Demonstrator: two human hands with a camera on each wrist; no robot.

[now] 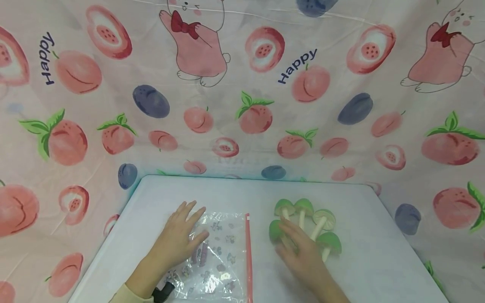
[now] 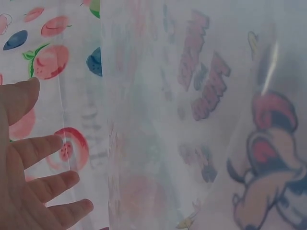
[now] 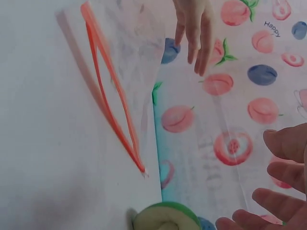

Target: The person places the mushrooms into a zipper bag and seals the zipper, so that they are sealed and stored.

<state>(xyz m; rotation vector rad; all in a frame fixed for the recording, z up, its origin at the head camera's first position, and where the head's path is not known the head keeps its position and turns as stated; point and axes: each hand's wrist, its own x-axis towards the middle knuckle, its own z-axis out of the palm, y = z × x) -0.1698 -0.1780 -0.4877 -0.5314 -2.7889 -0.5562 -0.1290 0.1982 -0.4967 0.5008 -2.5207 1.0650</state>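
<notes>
Over the left part of a clear printed zip bag point(image 1: 223, 261) is my left hand point(image 1: 178, 240), its fingers spread and nothing held in them. Cartoon figures and lettering on the bag point(image 2: 211, 96) fill much of the left wrist view. The bag's red zip edge point(image 1: 248, 256) faces right; in the right wrist view its red lips point(image 3: 117, 96) stand apart. My right hand point(image 1: 307, 259) is above several green-capped toy mushrooms point(image 1: 329, 240), with loosely extended fingers overlapping the leftmost mushroom point(image 1: 274, 231). One mushroom point(image 3: 165, 218) shows near those fingers point(image 3: 283, 201) in the right wrist view.
A white tabletop point(image 1: 360, 277) lies under everything. Behind and beside it hangs a pale cloth point(image 1: 212, 134) printed with peaches and rabbits. A black strap point(image 1: 163, 292) sits at my left wrist, below a light sleeve point(image 1: 129, 294).
</notes>
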